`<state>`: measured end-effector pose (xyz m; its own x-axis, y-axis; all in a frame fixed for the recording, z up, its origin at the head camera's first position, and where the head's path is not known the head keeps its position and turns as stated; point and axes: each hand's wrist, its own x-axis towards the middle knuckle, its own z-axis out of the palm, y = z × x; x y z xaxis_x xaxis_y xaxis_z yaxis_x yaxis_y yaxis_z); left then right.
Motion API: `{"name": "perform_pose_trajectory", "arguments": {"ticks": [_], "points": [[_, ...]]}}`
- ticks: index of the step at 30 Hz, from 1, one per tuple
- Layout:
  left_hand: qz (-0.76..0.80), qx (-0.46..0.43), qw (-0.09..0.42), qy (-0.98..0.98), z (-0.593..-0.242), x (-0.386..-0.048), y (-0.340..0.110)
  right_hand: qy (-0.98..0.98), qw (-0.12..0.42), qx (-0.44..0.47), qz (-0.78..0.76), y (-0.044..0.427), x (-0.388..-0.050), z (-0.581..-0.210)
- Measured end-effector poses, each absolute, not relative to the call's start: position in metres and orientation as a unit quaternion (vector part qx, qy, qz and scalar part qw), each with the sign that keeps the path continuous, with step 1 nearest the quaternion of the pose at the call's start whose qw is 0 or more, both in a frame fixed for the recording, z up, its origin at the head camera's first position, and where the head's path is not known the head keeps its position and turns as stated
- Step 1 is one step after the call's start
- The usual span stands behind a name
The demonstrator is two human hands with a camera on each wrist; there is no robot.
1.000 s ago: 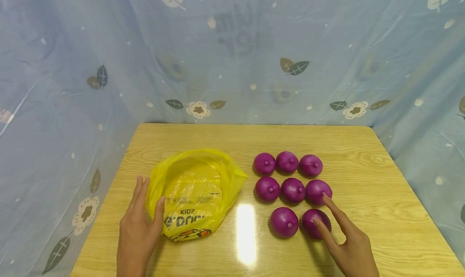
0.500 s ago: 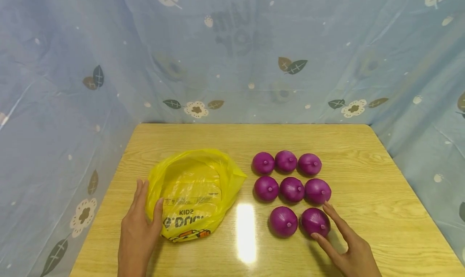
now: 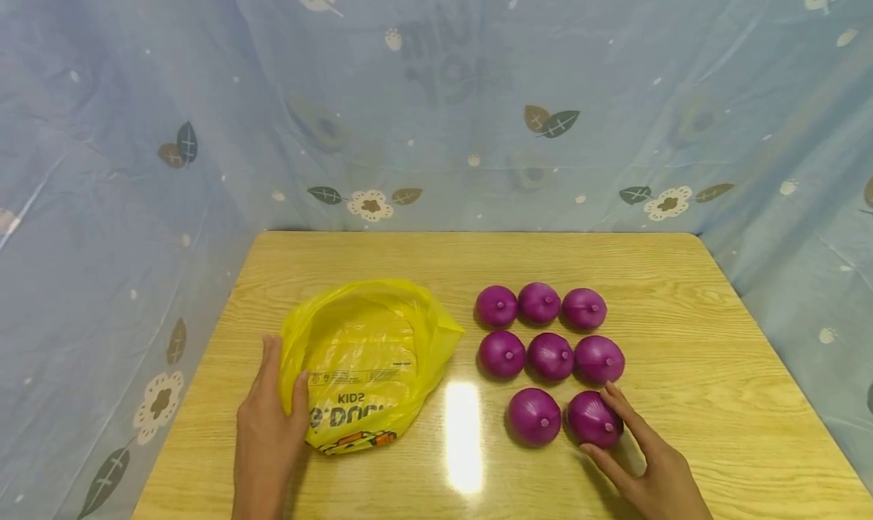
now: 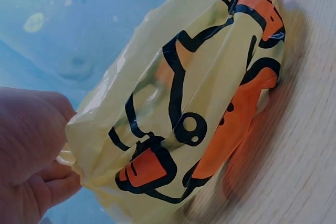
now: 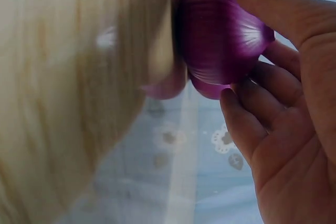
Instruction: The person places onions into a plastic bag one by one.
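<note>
A yellow plastic bag (image 3: 361,353) lies open-mouthed on the left of the table, dark lettering and an orange print on its near side. My left hand (image 3: 269,429) holds its left edge between thumb and fingers; the left wrist view has the bag (image 4: 210,93) beside the hand (image 4: 31,156). On the right, my right hand (image 3: 651,459) has thumb and fingers round the right-hand purple onion (image 3: 595,420) of the nearest row. The right wrist view shows this onion (image 5: 220,30) between the thumb and fingers of the hand (image 5: 294,103), still low by the tabletop.
Left of the gripped onion sits another purple onion (image 3: 535,417). Behind stand a middle row of three, with one at its centre (image 3: 550,357), and a far row of three (image 3: 539,303). A blue patterned curtain (image 3: 436,126) surrounds the back and sides of the wooden table (image 3: 716,338).
My left hand has shifted slightly right, its fingers drawn closer to the bag's edge. My right thumb has come off the onion's top to its near side, with the fingers round it.
</note>
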<state>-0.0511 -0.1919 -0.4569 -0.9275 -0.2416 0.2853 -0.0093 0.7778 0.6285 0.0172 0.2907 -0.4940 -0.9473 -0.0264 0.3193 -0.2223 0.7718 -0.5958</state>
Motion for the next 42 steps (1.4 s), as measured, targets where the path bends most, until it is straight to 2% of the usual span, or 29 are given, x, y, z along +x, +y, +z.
{"name": "perform_pose_trajectory", "arguments": {"ticks": [6, 14, 26, 35, 42], "points": [[-0.331, 0.076, 0.187, -0.922, -0.458, -0.052, -0.19, -0.928, 0.158, 0.083, 0.328, 0.292, 0.015, -0.495], [-0.332, 0.082, 0.19, -0.92, -0.457, -0.052, -0.187, -0.934, 0.146, 0.059, 0.322, 0.291, 0.017, -0.493], [-0.324, 0.059, 0.243, -0.912, -0.459, -0.052, -0.185, -0.941, 0.145, 0.034, 0.303, 0.288, 0.021, -0.494], [-0.32, 0.055, 0.257, -0.91, -0.458, -0.053, -0.185, -0.931, 0.172, 0.061, 0.315, 0.287, 0.02, -0.486], [-0.315, 0.052, 0.267, -0.909, -0.459, -0.052, -0.185, -0.931, 0.173, 0.08, 0.313, 0.287, 0.015, -0.474]]}}
